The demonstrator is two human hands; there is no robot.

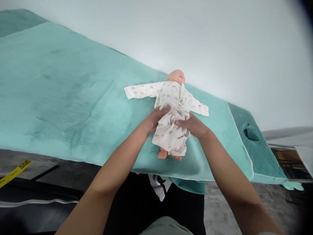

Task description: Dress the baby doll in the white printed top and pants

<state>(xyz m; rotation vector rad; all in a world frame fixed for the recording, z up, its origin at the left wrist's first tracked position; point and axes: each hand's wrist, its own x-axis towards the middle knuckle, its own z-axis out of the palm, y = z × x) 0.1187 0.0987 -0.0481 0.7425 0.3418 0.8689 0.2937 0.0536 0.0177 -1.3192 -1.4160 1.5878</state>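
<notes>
A baby doll (176, 77) lies on its back on a teal padded table (61, 98), head toward the wall, bare feet toward me. It wears a white printed baby garment (168, 130) with its sleeves spread out. My left hand (154, 118) grips the garment's left flap at the doll's waist, fingers curled over the fabric. My right hand (193, 125) pinches the garment's right flap at the doll's belly. Both hands touch the cloth close together.
The teal table runs from left to right along a white wall (220, 39), with a face hole (250, 132) near its right end. A yellow tape strip (14, 172) lies on the dark floor at lower left. Shelving shows at far right.
</notes>
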